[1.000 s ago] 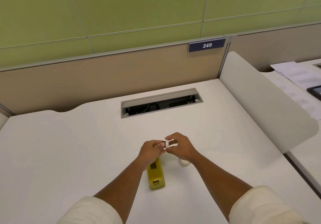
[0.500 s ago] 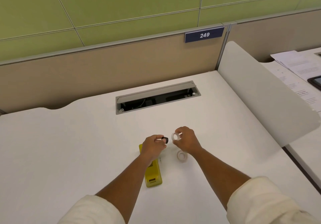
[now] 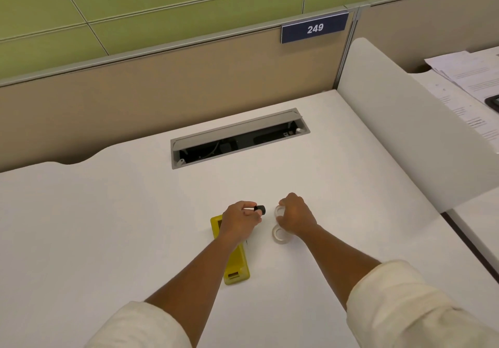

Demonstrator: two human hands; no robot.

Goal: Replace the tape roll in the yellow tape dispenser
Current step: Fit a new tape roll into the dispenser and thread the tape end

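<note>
A: Left hand (image 3: 237,219): closed on black hub (image 3: 260,209), pinched at fingertips, hub pointing toward right hand (image 3: 295,218). Right hand: closed on small clear roll (image 3: 278,210), held by the rim, off the surface (image 3: 108,226).

B: Second roll (image 3: 280,235): flat on surface, just below right hand, partly hidden by it. Which of the two rolls is spent, which fresh: cannot tell.

A: Dispenser (image 3: 237,269): yellow, lying along the surface under left forearm, near end visible, far end poking out beside left wrist.

B: Handling, as judgement. Roll: light, stiff ring, smooth sides, likely slippery; outer wound face possibly tacky at the loose end. Best held across the outer rim, core hole kept free for the hub.

A: Hub: small, hard, light, prone to rolling if dropped. Best pinched at one end, other end left bare for the core.

B: Dispenser: rigid plastic, light enough to slide; steadying by the long sides advisable at reinsertion, away from the cutter end.
</note>
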